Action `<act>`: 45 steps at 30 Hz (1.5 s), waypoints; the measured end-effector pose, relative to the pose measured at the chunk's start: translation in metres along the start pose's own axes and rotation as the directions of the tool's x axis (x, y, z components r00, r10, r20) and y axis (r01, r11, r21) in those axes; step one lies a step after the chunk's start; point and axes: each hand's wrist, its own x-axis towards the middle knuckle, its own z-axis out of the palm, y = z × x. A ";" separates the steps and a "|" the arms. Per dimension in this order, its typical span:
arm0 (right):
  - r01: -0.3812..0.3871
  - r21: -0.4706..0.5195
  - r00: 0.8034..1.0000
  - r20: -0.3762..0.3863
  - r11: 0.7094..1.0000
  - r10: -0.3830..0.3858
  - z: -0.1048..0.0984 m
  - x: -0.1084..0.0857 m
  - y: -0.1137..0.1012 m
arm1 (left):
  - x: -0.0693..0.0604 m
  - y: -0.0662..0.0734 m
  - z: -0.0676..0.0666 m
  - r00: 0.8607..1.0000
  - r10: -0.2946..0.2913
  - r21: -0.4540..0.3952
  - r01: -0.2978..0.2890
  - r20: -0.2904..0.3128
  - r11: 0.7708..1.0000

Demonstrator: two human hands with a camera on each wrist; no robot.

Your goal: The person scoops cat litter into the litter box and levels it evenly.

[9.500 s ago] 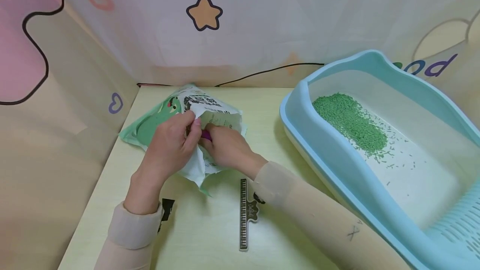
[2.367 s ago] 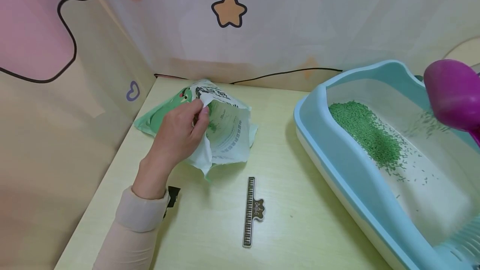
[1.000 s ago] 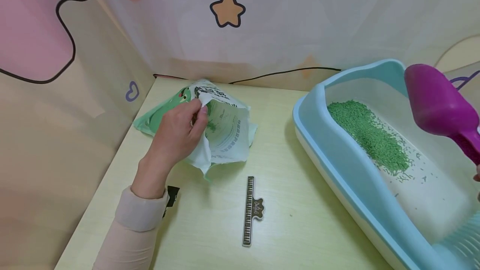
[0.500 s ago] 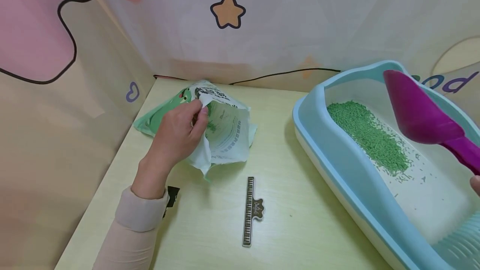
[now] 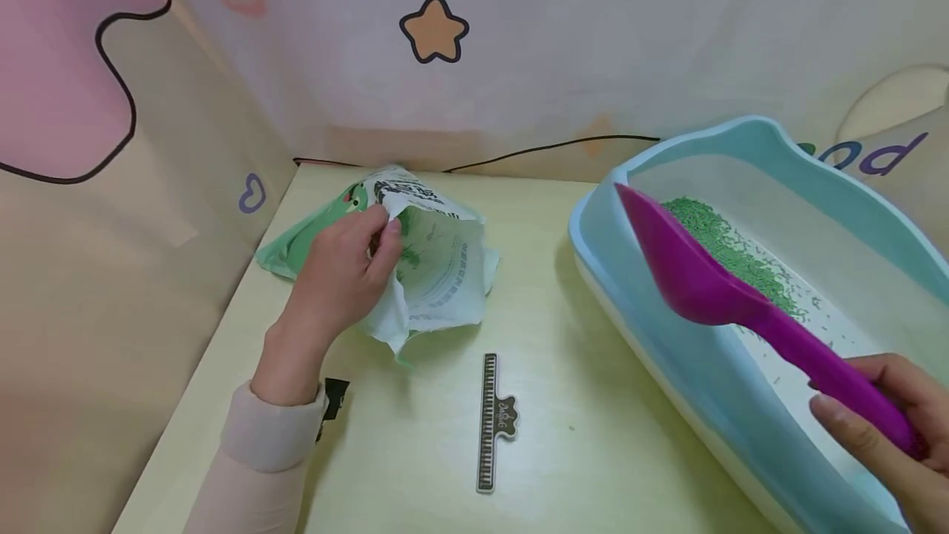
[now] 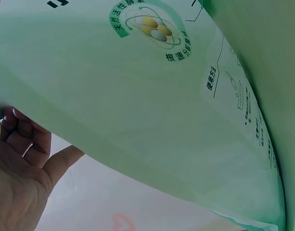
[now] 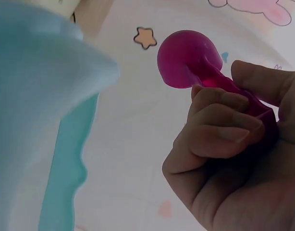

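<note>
My left hand (image 5: 337,274) pinches the near-left edge of an open litter bag (image 5: 448,270), white and green, lying on its side with its mouth toward me. Some green pellets show inside the bag. In the left wrist view the bag's printed side (image 6: 138,106) fills most of the picture, its edge between my thumb and fingers. My right hand (image 5: 890,427) grips the handle of a purple scoop (image 5: 712,291), held above the near-left rim of a blue litter box (image 5: 645,262). Green litter pellets (image 5: 730,254) lie heaped on the box floor, partly hidden behind the scoop.
A long dark bag clip with a piano-key pattern (image 5: 489,427) lies on the table (image 5: 563,484) between bag and box. A small black object (image 5: 336,398) sits partly behind my left wrist. A printed curtain (image 5: 519,48) stands behind and at the left.
The scoop first was in the bag, then tipped pellets over the box at the far right. It has since swung left to the box's near rim. My left hand keeps holding the bag.
</note>
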 end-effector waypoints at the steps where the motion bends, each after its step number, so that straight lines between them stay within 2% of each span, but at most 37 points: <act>1: -0.005 -0.006 0.999 0.039 1.000 0.005 0.002 -0.005 -0.004 | 0.000 0.000 0.001 1.000 0.003 -0.001 -0.003 0.003 1.000; 4: -0.012 -0.060 0.989 0.144 0.998 0.021 0.009 -0.020 -0.021 | 0.003 -0.001 0.003 1.000 0.026 -0.002 -0.026 0.008 1.000; 7: 0.029 -0.090 0.977 0.215 0.995 -0.009 0.020 -0.029 -0.036 | 0.007 -0.001 0.006 0.999 0.048 -0.010 -0.048 0.019 0.999; 10: 0.111 -0.040 0.962 0.253 0.993 -0.098 0.040 -0.028 -0.055 | 0.009 -0.008 0.003 0.999 0.041 -0.010 -0.041 0.022 0.999; 15: 0.250 0.107 0.905 0.328 0.962 -0.272 0.096 -0.003 -0.095 | -0.007 -0.032 -0.020 0.999 -0.028 0.064 0.030 -0.021 0.997; 18: 0.265 0.133 0.875 0.384 0.955 -0.296 0.127 0.006 -0.116 | -0.019 -0.041 -0.030 0.998 -0.055 0.100 0.058 -0.039 0.993; 21: 0.282 0.109 0.859 0.415 0.953 -0.301 0.150 0.008 -0.131 | -0.029 -0.042 -0.034 0.997 -0.040 0.119 0.048 -0.063 0.992; 24: 0.293 0.069 0.864 0.408 0.954 -0.295 0.164 0.011 -0.141 | -0.028 -0.039 -0.031 0.996 0.012 0.125 -0.001 -0.090 0.992; 30: 0.313 0.037 0.888 0.345 0.949 -0.306 0.181 0.033 -0.152 | -0.002 -0.037 -0.019 0.988 0.098 0.107 -0.086 -0.117 0.991; 35: 0.321 0.015 0.880 0.365 0.947 -0.304 0.195 0.039 -0.158 | -0.004 -0.038 -0.017 0.991 0.083 0.089 -0.074 -0.105 0.993; 41: 0.364 0.014 0.865 0.365 0.931 -0.344 0.214 0.048 -0.163 | -0.007 -0.040 -0.020 0.993 0.068 0.097 -0.058 -0.101 0.994; 45: 0.364 0.014 0.869 0.354 0.931 -0.345 0.224 0.054 -0.164 | -0.004 -0.038 -0.020 0.995 0.052 0.097 -0.044 -0.085 0.994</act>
